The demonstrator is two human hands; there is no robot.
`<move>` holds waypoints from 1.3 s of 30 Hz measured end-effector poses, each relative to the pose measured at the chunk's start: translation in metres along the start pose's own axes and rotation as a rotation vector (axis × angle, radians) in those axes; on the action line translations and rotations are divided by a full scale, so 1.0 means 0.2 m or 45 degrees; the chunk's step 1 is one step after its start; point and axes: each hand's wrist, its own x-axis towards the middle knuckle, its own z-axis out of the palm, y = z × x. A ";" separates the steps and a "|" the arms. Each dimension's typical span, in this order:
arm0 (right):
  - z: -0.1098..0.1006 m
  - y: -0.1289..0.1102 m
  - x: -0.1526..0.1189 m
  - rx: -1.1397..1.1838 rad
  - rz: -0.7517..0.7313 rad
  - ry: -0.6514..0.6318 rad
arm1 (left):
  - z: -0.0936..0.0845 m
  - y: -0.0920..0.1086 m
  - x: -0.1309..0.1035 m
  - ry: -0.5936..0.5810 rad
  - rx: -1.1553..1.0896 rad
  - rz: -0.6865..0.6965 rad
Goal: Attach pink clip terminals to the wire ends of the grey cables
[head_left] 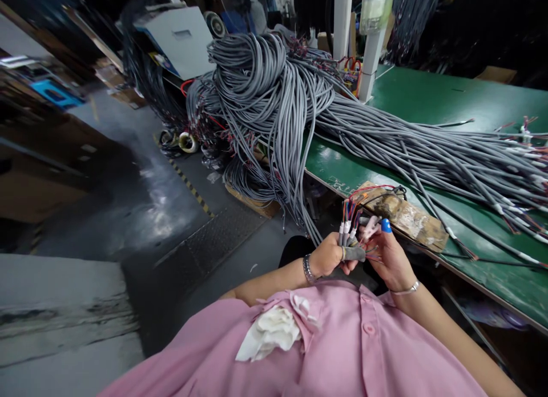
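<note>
My left hand (pixel 329 256) is closed around a few grey cables (pixel 346 237), whose stripped ends fan upward in orange, blue, red and dark wires. A grey cover is on one of its digits (pixel 354 253). My right hand (pixel 394 264) is close beside it, fingers curled toward the cable ends, with a blue cover (pixel 386 225) on the thumb tip. Between the hands sits a pale pinkish-white piece (pixel 370 229); whether it is a wrapped fingertip or a separate part is unclear. Thin loose wires (pixel 374 255) show near the right palm, and what those fingers grip is hidden.
A green table (pixel 432 94) carries a long heap of grey cables (pixel 398 134), looped high and hanging over the edge at left. On the near edge lies a worn, tape-covered wooden block (pixel 406 217) with thin wires. A pale box (pixel 180 40) stands behind left.
</note>
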 end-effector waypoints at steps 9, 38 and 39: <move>-0.02 -0.01 -0.02 -0.080 -0.106 0.050 | -0.04 -0.04 -0.04 -0.045 -0.029 -0.032; -0.03 0.02 0.07 -0.073 -0.141 0.048 | 0.04 -0.03 0.01 0.090 0.051 -0.050; -0.03 0.02 0.07 -0.081 -0.138 0.032 | 0.04 -0.03 0.01 0.095 0.057 -0.058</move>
